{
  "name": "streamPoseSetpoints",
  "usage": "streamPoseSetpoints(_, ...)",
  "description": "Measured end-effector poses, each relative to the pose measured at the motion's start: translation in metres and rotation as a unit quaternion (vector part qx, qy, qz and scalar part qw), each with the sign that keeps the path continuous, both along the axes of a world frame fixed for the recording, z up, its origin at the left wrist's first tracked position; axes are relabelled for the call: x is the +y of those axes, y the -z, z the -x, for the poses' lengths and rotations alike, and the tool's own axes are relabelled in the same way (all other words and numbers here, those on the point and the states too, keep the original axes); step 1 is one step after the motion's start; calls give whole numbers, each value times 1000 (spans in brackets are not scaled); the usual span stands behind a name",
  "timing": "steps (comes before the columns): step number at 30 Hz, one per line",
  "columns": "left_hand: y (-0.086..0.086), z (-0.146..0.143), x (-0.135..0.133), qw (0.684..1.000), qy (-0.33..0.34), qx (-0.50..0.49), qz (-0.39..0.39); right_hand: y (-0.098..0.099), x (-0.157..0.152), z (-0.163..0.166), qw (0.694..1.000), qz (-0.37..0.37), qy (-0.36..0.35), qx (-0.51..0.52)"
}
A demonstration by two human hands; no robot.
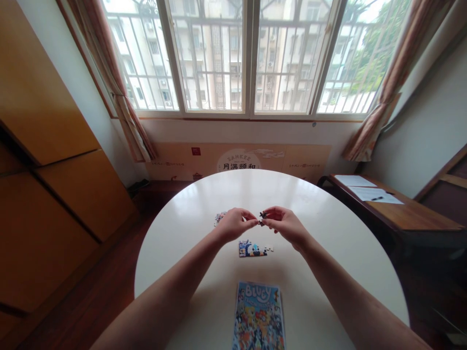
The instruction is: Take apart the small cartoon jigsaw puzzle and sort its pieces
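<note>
Above the middle of a round white table [314,287], my two hands nearly meet at the fingertips. My right hand [288,226] is closed, pinching a small dark jigsaw puzzle piece [262,214]. The closed fingertips of my left hand [233,225] hold the edge of another small dark piece [260,223], which the right thumb also seems to touch. Just below the hands lies a partly joined strip of jigsaw puzzle [251,249], blue, white and black, with pale pieces at its right end. A heap of loose puzzle pieces [219,218] is partly hidden behind my left hand.
Toward me on the table lies a colourful picture sheet or box lid [259,316] marked "Bluey". A wooden side table [426,214] at the right bears papers [374,194] and a dark pen [377,198]. Wooden cabinets [73,194] stand left; a barred window is ahead.
</note>
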State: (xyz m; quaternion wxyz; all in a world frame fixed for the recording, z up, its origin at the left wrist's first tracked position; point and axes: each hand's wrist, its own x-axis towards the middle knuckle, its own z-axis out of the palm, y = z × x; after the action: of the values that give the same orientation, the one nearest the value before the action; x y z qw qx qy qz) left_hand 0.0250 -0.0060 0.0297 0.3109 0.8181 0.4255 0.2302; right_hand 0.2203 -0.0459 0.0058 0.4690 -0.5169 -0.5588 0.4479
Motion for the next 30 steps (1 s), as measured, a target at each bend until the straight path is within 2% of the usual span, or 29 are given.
streamPoseSetpoints(10, 1, -1, 0, 996, -15, -32, 79, 2, 0, 3, 1000, -5, -15, 12)
streamPoseSetpoints(21, 1, 4, 5, 985, 0, -64, 158, 1, -1, 4, 999, -25, -33, 23)
streamPoseSetpoints(30, 2, 8, 8, 982, -12, -47, 181, 8, 2, 1, 999, -34, -15, 18)
